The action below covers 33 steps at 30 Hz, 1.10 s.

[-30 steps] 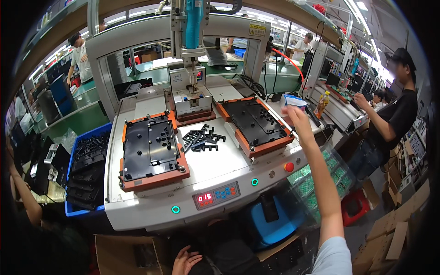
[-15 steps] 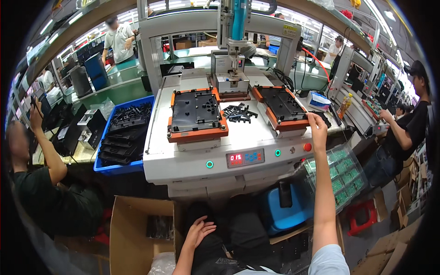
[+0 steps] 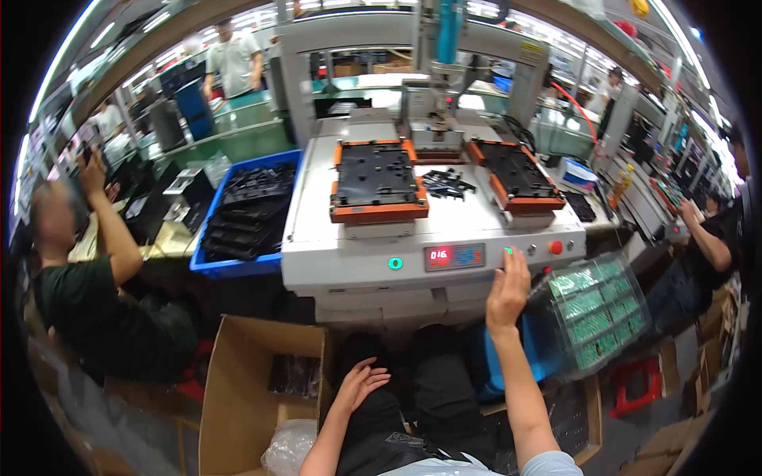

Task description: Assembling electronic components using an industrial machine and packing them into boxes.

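My right hand [image 3: 509, 293] is raised at the front of a white bench machine [image 3: 349, 268], fingers stretched, with the fingertips at the right green-lit button [image 3: 508, 251] and partly over it. It holds nothing that I can see. My left hand [image 3: 363, 384] lies open and empty on my left thigh. On the machine, two orange fixtures each carry a black plastic panel: the left panel [image 3: 375, 173] and the right panel [image 3: 517, 170]. Small black plastic parts [image 3: 448, 184] lie in a loose pile between the fixtures.
Left of the machine stands a blue bin [image 3: 238, 268] of black parts. An open cardboard box [image 3: 262, 337] sits by my left leg. At the right are a clear tray of green circuit boards [image 3: 595, 313], a red stop button [image 3: 556, 247] and a blue stool [image 3: 496, 361]. Co-workers sit on both sides.
My right hand has left the corner of the right fixture and come down to the green button. My left hand stays on my thigh. The view has shifted, and the panel's display has changed.
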{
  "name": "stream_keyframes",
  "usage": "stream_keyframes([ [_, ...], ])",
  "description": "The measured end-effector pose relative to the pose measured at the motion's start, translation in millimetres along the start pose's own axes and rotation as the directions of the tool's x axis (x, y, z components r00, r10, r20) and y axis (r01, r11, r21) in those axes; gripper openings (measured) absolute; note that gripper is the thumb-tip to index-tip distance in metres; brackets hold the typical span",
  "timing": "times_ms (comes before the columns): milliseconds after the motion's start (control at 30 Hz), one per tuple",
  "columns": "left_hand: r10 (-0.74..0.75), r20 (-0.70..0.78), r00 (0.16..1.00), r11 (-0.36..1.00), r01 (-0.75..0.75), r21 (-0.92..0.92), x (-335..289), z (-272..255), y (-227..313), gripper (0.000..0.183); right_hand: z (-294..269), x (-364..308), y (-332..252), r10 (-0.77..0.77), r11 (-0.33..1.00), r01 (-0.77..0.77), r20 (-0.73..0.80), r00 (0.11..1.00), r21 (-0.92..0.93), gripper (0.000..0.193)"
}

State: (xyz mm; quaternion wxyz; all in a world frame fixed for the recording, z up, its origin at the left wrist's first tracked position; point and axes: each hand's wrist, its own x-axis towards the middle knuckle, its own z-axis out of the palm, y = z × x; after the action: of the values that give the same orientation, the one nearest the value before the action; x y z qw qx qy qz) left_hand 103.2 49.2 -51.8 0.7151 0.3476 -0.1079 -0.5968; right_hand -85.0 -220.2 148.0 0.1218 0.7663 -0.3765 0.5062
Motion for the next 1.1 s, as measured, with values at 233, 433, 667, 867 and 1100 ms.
stream_keyframes([
  [233, 0.023, 0.051, 0.998, 0.999, -0.021, -0.039, -3.8, -2.9, 0.2, 0.041, -12.2, 35.3, -22.8, 0.041, 0.999, -0.041, -0.080, 0.996, 0.001, 0.013],
  [433, 0.002, 0.040, 0.999, 0.998, 0.000, -0.061, -4.1, -9.6, -0.1, 0.039, 5.5, 65.9, -94.4, 0.010, 0.917, -0.071, 0.155, 0.988, 0.392, 0.021],
  [667, 0.054, -0.057, 0.997, 0.931, -0.030, 0.363, -1.3, -0.7, 36.9, 0.039, 46.4, 126.3, -137.6, 0.115, 0.856, -0.301, 0.413, 0.904, 0.421, 0.054],
  [867, 0.673, -0.052, 0.737, 0.548, -0.450, 0.705, -4.1, 59.8, 217.5, 0.019, 51.1, 130.3, -135.5, 0.148, 0.883, -0.328, 0.464, 0.873, 0.336, 0.052],
  [1100, 0.878, 0.172, 0.447, 0.152, -0.601, 0.784, 22.9, 114.1, 328.0, 0.018, 59.3, 157.2, -112.5, 0.019, 0.599, -0.566, 0.697, 0.717, 0.566, 0.037],
])
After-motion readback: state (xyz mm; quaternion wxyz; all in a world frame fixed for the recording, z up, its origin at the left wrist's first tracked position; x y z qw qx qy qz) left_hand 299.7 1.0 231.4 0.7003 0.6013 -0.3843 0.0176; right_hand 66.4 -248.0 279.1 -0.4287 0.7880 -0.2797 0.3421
